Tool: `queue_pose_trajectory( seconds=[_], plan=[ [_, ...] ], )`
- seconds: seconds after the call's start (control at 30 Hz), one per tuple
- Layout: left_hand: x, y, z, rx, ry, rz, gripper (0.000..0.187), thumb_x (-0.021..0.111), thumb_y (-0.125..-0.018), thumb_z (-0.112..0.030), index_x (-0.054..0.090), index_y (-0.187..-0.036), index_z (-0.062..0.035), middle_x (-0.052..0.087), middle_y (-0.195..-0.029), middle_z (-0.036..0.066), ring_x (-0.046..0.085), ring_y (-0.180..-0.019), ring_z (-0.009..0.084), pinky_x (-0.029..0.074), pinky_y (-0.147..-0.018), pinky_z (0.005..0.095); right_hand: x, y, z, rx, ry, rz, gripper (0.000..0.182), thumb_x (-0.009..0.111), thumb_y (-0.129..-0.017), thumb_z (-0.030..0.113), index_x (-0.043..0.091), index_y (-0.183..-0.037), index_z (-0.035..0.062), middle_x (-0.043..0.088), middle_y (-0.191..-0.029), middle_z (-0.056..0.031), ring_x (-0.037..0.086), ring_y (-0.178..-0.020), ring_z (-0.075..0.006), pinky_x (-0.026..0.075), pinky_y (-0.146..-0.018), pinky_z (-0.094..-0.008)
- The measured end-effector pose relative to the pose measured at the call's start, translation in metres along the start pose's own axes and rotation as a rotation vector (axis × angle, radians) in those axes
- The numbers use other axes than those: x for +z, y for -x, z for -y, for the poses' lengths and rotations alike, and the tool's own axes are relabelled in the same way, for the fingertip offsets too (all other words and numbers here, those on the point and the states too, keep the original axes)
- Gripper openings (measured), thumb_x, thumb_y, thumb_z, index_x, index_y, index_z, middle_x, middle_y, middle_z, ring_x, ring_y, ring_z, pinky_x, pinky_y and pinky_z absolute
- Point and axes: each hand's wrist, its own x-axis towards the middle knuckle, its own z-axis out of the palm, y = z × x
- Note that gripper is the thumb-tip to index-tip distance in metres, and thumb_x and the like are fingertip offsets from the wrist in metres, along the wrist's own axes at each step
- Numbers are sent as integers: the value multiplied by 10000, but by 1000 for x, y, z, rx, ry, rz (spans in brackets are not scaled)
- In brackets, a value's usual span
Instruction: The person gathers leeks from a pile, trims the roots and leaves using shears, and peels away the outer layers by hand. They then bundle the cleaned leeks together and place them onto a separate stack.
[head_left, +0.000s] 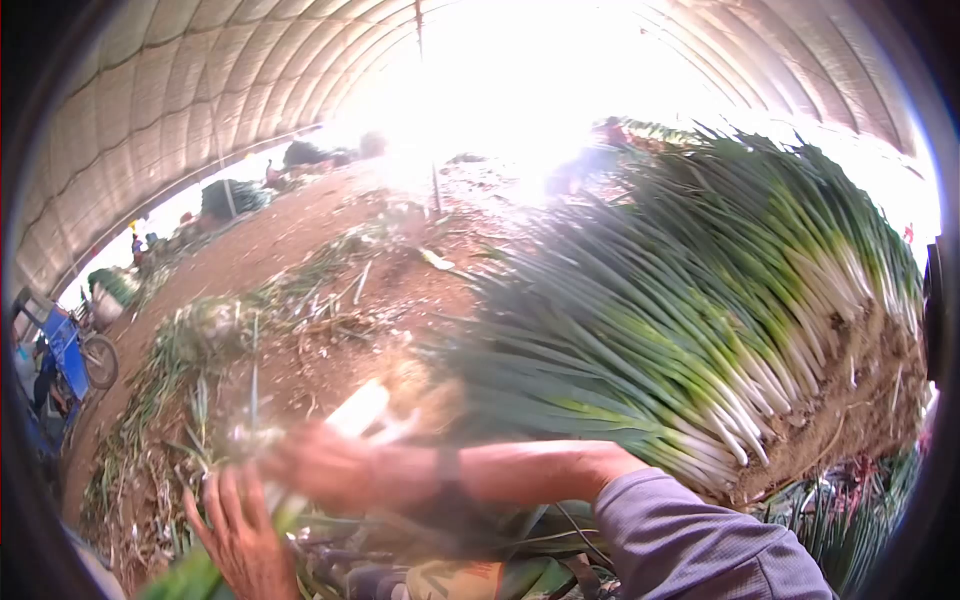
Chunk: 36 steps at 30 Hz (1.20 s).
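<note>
My right hand (325,465), blurred by motion, reaches across to the lower left from a grey-purple sleeve; a dark band circles its wrist. What its fingers hold cannot be made out. Just below and left of it is my left hand (240,530), back upward, fingers extended and slightly apart, beside green leaves (185,577) at the bottom edge. Blurred white stalks (360,408) show just beyond my right hand. A large pile of green onions (640,320) fills the right side, white stems and soil-covered roots facing right and down.
Loose leaves and trimmings (190,350) are strewn over the brown soil (270,240) at the left. A blue vehicle (65,350) with a wheel stands at the far left. A thin pole (434,180) rises mid-view under an arched cover. More bundles lie in the distance.
</note>
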Motion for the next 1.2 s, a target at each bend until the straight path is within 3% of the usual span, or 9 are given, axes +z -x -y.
queue_pose_trajectory(
  seconds=[0.17,0.2,0.4,0.53,0.6,0.7,0.93,1.0,1.2],
  plan=[
    [-61,-37,-62,215,146,-221,688,739,-886,-247,433,-1497,-162,510,-1452,94,438,-1406,281,286,-1193,566,-139,84,-78,481,188,-82,342,675,-848,102,562,-1170,85,643,-1010,-115,654,-983,-295,502,-857,-459],
    [-56,-35,-62,225,179,-188,680,738,-879,-232,440,-1486,-157,515,-1439,93,446,-1399,282,299,-1190,542,-143,112,-112,434,256,-410,434,618,-772,40,622,-1204,64,699,-983,-165,689,-885,-375,549,-809,-475],
    [30,-21,-64,105,339,-154,474,661,-918,-195,569,-1375,-112,594,-1327,102,531,-1280,294,332,-1147,535,-308,291,-151,889,811,-364,405,711,-753,120,601,-1136,47,699,-976,-205,686,-879,-407,542,-745,-489],
    [60,-6,-69,52,426,-99,604,776,-698,-59,565,-1264,-38,567,-1235,138,534,-1214,307,276,-1169,562,-320,444,-134,977,952,-265,434,705,-734,77,611,-1158,57,698,-1028,-179,673,-893,-407,546,-727,-480],
    [57,-1,-62,73,419,82,487,682,-857,-158,578,-1326,-81,595,-1285,120,538,-1248,298,296,-1159,562,-299,529,-124,1100,874,-108,487,769,-738,144,576,-1179,67,686,-980,-226,672,-865,-429,562,-708,-500],
    [60,10,-56,124,402,184,402,621,-950,-220,605,-1329,-86,622,-1292,119,545,-1254,299,291,-1160,575,-263,564,-86,1704,553,363,831,738,-869,420,324,-1530,134,496,-1423,-267,411,-1374,-452,403,-1083,-547],
    [64,45,-32,88,409,296,450,640,-941,-217,580,-1356,-55,629,-1269,144,552,-1236,308,342,-1117,549,-225,579,-120,1700,743,186,936,690,-877,493,263,-1538,-13,449,-1453,-284,423,-1345,-466,363,-1114,-559],
    [77,65,-22,27,546,161,471,765,-698,-63,630,-1149,-54,611,-1138,130,568,-1127,322,349,-1075,526,-213,551,-139,1435,866,106,861,751,-849,373,334,-1497,-10,482,-1400,-281,437,-1323,-460,390,-1089,-546],
    [70,113,8,-204,557,245,388,775,-738,-109,659,-1108,-77,650,-1129,100,596,-1119,300,390,-1003,454,-103,348,-124,630,369,8,645,760,-819,173,485,-1377,2,604,-1279,-207,570,-1179,-392,483,-1004,-450]
  ],
)
